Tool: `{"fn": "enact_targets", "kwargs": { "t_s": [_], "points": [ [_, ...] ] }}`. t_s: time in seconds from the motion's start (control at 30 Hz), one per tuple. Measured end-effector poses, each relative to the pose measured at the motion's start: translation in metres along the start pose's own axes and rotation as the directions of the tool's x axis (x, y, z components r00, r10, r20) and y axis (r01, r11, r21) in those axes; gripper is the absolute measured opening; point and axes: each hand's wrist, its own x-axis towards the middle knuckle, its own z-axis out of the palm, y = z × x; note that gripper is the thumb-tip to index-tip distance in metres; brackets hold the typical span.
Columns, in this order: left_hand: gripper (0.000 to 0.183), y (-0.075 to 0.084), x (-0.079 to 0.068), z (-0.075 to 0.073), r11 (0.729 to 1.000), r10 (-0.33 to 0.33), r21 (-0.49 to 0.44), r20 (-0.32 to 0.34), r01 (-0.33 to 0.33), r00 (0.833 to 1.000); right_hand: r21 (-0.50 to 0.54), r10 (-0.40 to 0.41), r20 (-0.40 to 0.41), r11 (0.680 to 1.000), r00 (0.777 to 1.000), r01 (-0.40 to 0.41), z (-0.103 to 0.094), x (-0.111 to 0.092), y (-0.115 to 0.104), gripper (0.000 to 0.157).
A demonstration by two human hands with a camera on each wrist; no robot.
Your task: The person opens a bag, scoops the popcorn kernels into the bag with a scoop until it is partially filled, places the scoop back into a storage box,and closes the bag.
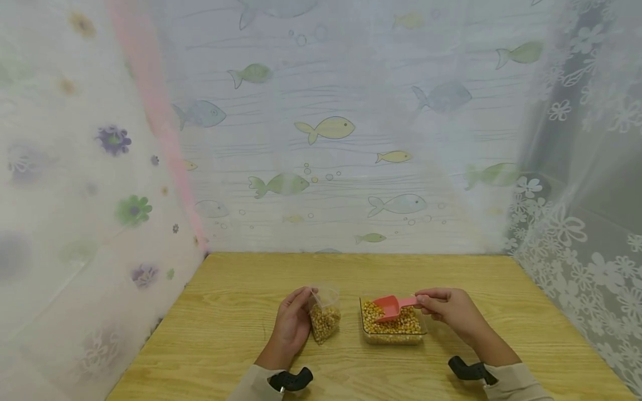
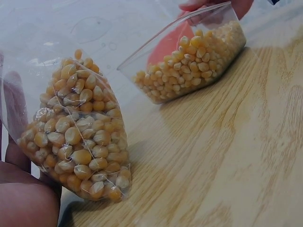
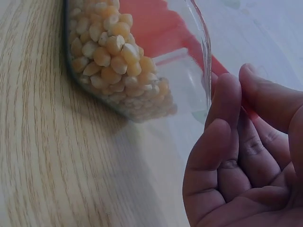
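A clear plastic bag (image 1: 325, 323) bulges with corn kernels (image 2: 78, 137). My left hand (image 1: 292, 320) holds this bag by its upper edge, its mouth upward, just over the table. To its right stands a clear rectangular container (image 1: 393, 338) of yellow corn kernels (image 1: 408, 324). Pinched by its handle in my right hand (image 1: 453, 312) is a pink scoop (image 1: 388, 307), whose bowl lies in the container against the kernels. Through the container's wall the scoop (image 3: 156, 28) shows in the right wrist view. Kernels partly hide the bowl in the left wrist view.
Both things are on a wood-grain table (image 1: 341, 379). A hanging sheet printed with fish (image 1: 333, 128) rises behind the table's far edge. Flowered sheets hang at the left (image 1: 65, 223) and right (image 1: 577, 245). Dark straps with cameras (image 1: 291, 380) sit at both wrists.
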Motion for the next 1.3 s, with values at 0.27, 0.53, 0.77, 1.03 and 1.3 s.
{"fn": "enact_targets", "kwargs": {
  "t_s": [0.27,0.53,0.77,1.03,1.3],
  "points": [
    [0.039,0.0,0.0,0.001,1.0,0.005,-0.008,0.019,-0.005,1.0,0.149,0.012,0.072,0.989,0.997,-0.023,-0.005,-0.004,0.004,0.055],
    [0.039,-0.002,0.001,0.0,1.0,0.003,-0.016,0.023,-0.003,1.0,0.211,0.025,0.075,0.977,0.997,-0.04,-0.005,-0.004,0.009,0.051],
    [0.041,-0.001,0.0,-0.001,1.0,0.01,-0.013,0.018,-0.01,1.0,0.255,0.023,0.086,0.966,0.996,-0.044,-0.004,-0.002,0.011,0.052],
    [0.039,0.0,0.0,0.0,1.0,0.017,-0.014,0.019,-0.017,1.0,0.296,0.034,0.087,0.953,0.996,-0.059,-0.003,-0.001,0.011,0.047],
    [0.038,-0.001,0.0,0.002,1.0,0.014,0.0,0.007,-0.014,1.0,0.34,0.036,0.088,0.938,0.996,-0.063,-0.005,0.0,0.013,0.041]
  ]
}}
